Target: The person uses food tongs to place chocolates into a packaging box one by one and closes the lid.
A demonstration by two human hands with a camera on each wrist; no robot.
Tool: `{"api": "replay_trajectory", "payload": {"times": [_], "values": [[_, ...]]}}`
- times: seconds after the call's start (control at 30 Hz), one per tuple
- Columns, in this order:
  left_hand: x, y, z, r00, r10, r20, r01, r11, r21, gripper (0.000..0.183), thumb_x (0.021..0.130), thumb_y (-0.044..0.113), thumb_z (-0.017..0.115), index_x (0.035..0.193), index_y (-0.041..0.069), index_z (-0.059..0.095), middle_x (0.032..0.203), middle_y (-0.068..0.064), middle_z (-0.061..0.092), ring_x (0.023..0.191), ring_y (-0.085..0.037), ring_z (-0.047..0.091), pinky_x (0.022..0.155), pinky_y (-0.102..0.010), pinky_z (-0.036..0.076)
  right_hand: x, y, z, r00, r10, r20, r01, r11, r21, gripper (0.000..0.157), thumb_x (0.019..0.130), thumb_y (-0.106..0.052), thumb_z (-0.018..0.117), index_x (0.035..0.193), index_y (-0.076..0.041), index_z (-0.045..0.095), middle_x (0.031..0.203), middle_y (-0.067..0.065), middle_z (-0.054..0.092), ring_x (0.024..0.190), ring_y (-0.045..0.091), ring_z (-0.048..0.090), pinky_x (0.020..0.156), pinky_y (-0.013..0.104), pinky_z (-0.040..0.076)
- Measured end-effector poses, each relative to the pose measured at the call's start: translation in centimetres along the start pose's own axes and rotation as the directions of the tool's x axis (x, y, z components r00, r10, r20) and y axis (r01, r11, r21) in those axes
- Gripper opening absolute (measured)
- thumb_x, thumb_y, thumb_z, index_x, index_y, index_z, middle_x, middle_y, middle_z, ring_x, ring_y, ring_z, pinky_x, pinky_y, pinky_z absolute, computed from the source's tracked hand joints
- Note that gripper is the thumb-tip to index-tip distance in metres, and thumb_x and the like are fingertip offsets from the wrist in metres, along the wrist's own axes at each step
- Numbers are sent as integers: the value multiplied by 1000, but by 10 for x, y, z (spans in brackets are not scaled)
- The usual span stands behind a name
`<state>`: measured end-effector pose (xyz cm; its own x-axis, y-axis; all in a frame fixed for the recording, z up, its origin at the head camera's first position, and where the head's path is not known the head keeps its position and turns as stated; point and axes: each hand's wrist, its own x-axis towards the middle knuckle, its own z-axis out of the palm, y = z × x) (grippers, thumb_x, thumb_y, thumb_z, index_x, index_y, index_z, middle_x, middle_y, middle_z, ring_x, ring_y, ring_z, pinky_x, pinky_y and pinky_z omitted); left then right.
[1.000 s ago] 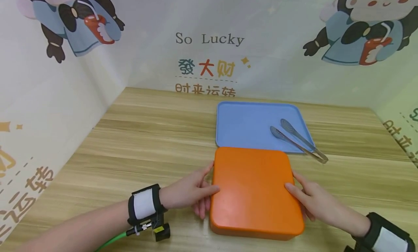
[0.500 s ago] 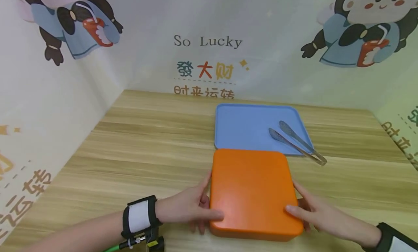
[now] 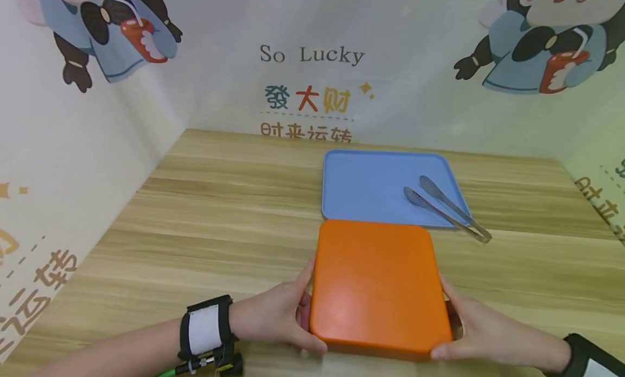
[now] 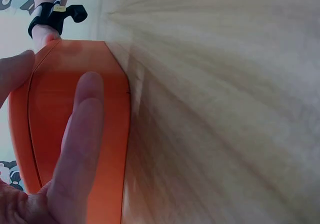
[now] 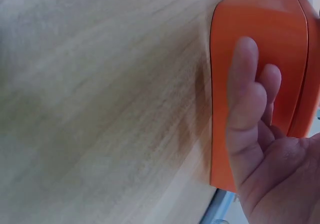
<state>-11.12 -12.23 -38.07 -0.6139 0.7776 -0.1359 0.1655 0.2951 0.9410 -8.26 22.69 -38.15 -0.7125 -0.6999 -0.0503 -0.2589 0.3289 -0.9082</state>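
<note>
An orange box (image 3: 376,285) with rounded corners lies on the table between the two hands. In the left wrist view a thin dark seam runs along the side of the box (image 4: 112,149), under its lid. My left hand (image 3: 275,314) holds the left side, thumb at the near left corner and fingers along the wall. On the opposite side, my right hand (image 3: 493,331) grips likewise, its thumb at the near right corner. The right wrist view has its slightly bent fingers against the orange side of the box (image 5: 277,24). The inside of the box is hidden.
Just behind the box lies a blue tray (image 3: 366,184). Metal tongs (image 3: 431,187) rest across the tray's right corner, their joined end over the wooden table (image 3: 234,203). Printed sheets (image 3: 415,95) stand at the back and sides.
Both thumbs have slid from the lid's side edges down to the near corners, and the hands have come nearer to me. The box has shifted slightly left. Tray and tongs have stayed put.
</note>
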Motion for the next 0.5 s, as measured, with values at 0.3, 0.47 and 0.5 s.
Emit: {"api": "replay_trajectory", "payload": {"times": [0.3, 0.47, 0.5], "values": [[-3, 2, -1, 996, -54, 68, 64, 985, -162, 108, 80, 26, 68, 137, 36, -23, 80, -8, 61, 58, -30, 59, 51, -42, 49, 1, -3, -3, 999, 32, 40, -33, 998, 46, 98, 85, -7, 60, 142, -22, -18, 107, 8, 59, 86, 16, 59, 67, 34, 49], [-3, 6, -2, 994, -87, 67, 97, 980, -173, 103, 82, 30, 66, 137, 40, -21, 83, -10, 61, 57, -32, 59, 49, -44, 48, 3, -5, -7, 994, 89, 62, -95, 991, 94, 90, 90, -7, 52, 141, -26, -20, 96, 8, 61, 77, 19, 59, 58, 36, 49], [-3, 6, -3, 993, -101, 66, 111, 979, -173, 104, 82, 30, 66, 137, 39, -21, 81, -11, 61, 58, -32, 59, 49, -44, 48, 3, -5, -7, 993, 95, 63, -100, 991, 86, 89, 90, -8, 52, 142, -23, -19, 95, 8, 61, 75, 19, 59, 58, 36, 49]]}}
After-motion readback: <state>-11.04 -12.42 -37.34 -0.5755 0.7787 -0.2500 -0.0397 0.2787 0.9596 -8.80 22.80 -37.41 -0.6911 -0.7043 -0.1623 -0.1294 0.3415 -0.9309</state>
